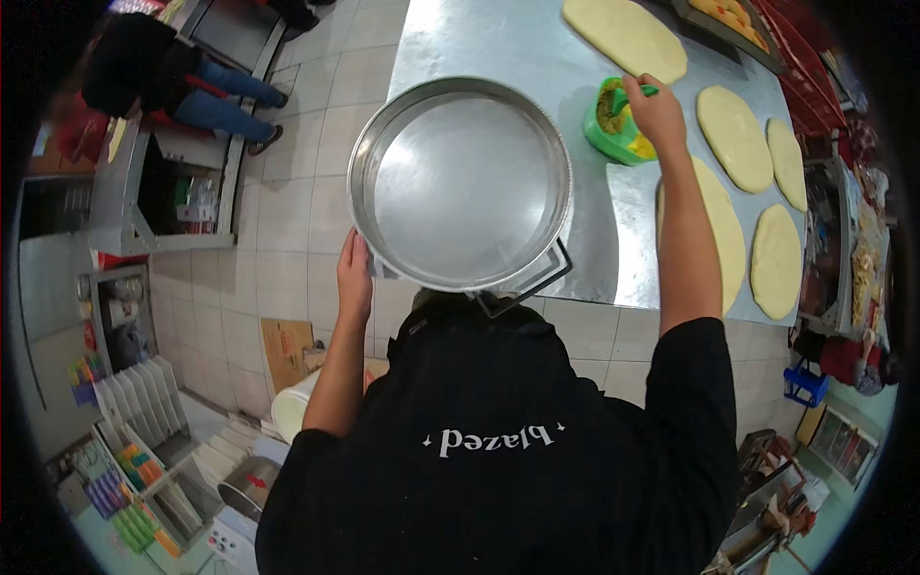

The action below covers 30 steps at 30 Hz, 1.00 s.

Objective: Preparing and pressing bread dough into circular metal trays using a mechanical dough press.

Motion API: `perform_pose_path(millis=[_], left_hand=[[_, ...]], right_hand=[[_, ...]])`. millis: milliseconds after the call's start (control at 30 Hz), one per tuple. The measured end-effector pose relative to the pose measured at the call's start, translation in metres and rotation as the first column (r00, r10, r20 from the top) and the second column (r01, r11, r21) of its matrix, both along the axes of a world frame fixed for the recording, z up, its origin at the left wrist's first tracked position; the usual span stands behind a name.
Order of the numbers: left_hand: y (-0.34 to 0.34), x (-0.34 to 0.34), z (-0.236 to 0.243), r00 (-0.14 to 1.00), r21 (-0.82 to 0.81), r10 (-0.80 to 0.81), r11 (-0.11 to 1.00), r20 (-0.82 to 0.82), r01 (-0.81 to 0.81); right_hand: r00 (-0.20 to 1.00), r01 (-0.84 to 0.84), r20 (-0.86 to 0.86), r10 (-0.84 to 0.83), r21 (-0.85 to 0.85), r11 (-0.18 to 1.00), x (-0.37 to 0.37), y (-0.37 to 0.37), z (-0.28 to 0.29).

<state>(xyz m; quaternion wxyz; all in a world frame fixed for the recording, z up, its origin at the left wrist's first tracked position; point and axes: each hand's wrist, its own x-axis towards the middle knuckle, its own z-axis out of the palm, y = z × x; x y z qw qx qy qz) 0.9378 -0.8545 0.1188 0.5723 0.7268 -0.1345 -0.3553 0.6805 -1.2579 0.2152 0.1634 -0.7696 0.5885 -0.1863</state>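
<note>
A large, shallow, round metal pan (460,182) overlaps the left edge of the steel table in view; its inside is bare and shiny. At the pan's lower left rim, my left hand (354,278) holds it with the fingers up along the side. My right hand (657,117) is closed around a green-handled utensil (650,91) above a green tub (604,144). Yellow and brownish-green contents show in the tub. The utensil's lower end is hard to make out. Flat pieces of pale dough (733,139) lie around my right arm, one partly hidden behind the forearm.
The steel table (460,43) carries another long dough piece (628,38) at the back and a tray of baked goods (733,19) at the far right. A black-and-white frame (537,278) juts out beneath the pan. Another person (182,86) stands at a counter far left.
</note>
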Motion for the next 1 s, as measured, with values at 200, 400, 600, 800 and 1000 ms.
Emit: perform_pose_path(millis=[200, 400, 600, 800, 1000], left_hand=[[-0.012, 0.025, -0.008, 0.998, -0.167, 0.030, 0.985, -0.048, -0.037], [-0.019, 0.042, -0.013, 0.974, -0.232, -0.180, 0.962, -0.139, 0.145], [-0.008, 0.067, -0.026, 0.926, -0.347, -0.363, 0.886, -0.106, 0.308], [-0.003, 0.096, -0.035, 0.797, -0.310, -0.585, 0.737, 0.151, 0.601], [-0.003, 0.110, -0.042, 0.740, -0.292, -0.631, 0.681, 0.234, 0.672]], right_hand=[[0.965, 0.132, 0.252, -0.069, -0.242, 0.961, -0.008, 0.037, -0.010], [0.865, -0.128, 0.426, 0.266, -0.325, 0.937, 0.051, 0.139, 0.017], [0.666, -0.666, 0.272, 0.694, -0.201, 0.718, 0.148, 0.243, -0.049], [0.831, -0.402, 0.256, 0.494, -0.339, 0.851, 0.220, 0.203, -0.068], [0.920, -0.330, 0.119, 0.375, -0.285, 0.900, 0.252, 0.181, -0.077]])
